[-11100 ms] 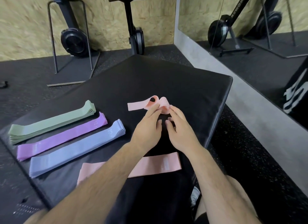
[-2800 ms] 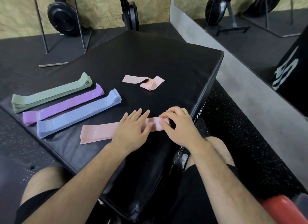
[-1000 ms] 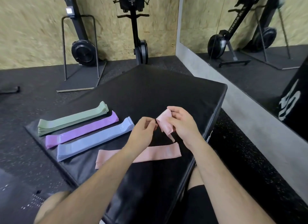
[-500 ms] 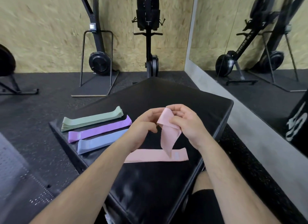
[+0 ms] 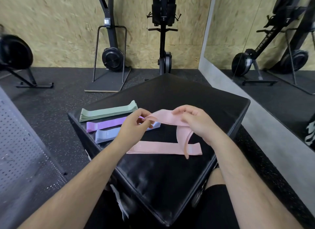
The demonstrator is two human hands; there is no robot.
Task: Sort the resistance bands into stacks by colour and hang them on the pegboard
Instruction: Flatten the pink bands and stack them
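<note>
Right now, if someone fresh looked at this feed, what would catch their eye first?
First, the pink band stretched in the air between the left hand and right hand, one end drooping over the flat pink band on the black pad. Then the green stack, purple stack and blue stack, side by side on the pad's left.

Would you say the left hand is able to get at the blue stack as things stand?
Probably not yet: the left hand hovers right above the blue stack, but it is pinching the pink band with the right hand.
</note>
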